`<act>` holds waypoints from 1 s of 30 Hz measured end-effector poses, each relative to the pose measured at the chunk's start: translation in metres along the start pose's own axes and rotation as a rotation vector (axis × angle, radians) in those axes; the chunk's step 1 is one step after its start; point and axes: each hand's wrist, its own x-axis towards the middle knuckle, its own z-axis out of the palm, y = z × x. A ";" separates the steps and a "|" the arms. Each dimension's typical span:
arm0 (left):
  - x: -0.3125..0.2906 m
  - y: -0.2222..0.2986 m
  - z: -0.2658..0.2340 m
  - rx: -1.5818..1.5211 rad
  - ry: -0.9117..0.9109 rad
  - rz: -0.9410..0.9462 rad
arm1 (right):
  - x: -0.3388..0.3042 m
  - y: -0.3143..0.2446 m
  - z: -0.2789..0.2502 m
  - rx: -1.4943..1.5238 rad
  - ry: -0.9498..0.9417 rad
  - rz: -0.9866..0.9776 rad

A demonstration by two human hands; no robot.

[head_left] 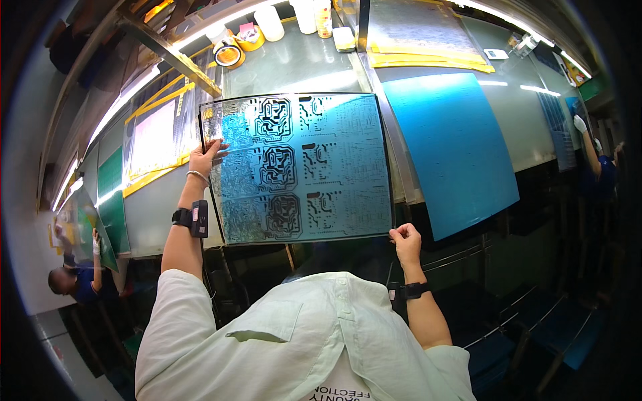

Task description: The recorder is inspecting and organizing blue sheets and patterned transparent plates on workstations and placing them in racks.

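Between my two hands a large circuit-pattern film sheet (340,160) is held up. It is see-through, tinted blue, with black trace patterns in rows and a dark border. My left hand (206,160) pinches its left edge, thumb over the front face. At the lower right corner, my right hand (404,239) grips the sheet between thumb and fingers. Part of the bench (287,75) shows behind the sheet's top edge; what lies directly under the sheet is hard to make out.
A plain blue panel (451,150) lies on the bench to the right. Yellow-edged sheets (428,33) lie behind it, with tape rolls (229,55) and white containers (269,24) at the back. Co-workers stand at far left (83,281) and far right (605,174).
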 end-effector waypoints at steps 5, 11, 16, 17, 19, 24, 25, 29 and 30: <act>0.001 -0.006 0.000 0.001 0.012 -0.045 | -0.002 -0.006 -0.002 0.117 -0.078 0.049; 0.007 -0.012 -0.002 -0.025 -0.024 -0.052 | 0.003 -0.001 -0.004 0.165 -0.124 0.045; 0.006 -0.011 -0.007 -0.017 -0.026 -0.100 | 0.008 -0.007 -0.003 0.140 -0.140 0.036; 0.005 -0.010 -0.013 -0.021 -0.047 -0.115 | 0.008 -0.011 -0.002 0.139 -0.152 0.033; 0.001 -0.003 -0.017 -0.057 -0.144 -0.187 | 0.011 -0.015 -0.002 0.047 -0.135 -0.033; 0.027 -0.017 -0.016 -0.086 -0.296 -0.454 | 0.011 0.010 -0.033 -0.065 -0.092 -0.090; 0.036 -0.027 -0.011 -0.061 -0.149 -0.408 | 0.010 0.010 -0.035 -0.084 -0.106 -0.097; 0.068 -0.075 0.002 0.484 0.403 0.133 | 0.006 -0.002 -0.026 -0.014 -0.165 0.035; 0.074 -0.071 0.020 0.503 0.411 0.116 | 0.007 0.010 -0.033 -0.024 -0.130 0.014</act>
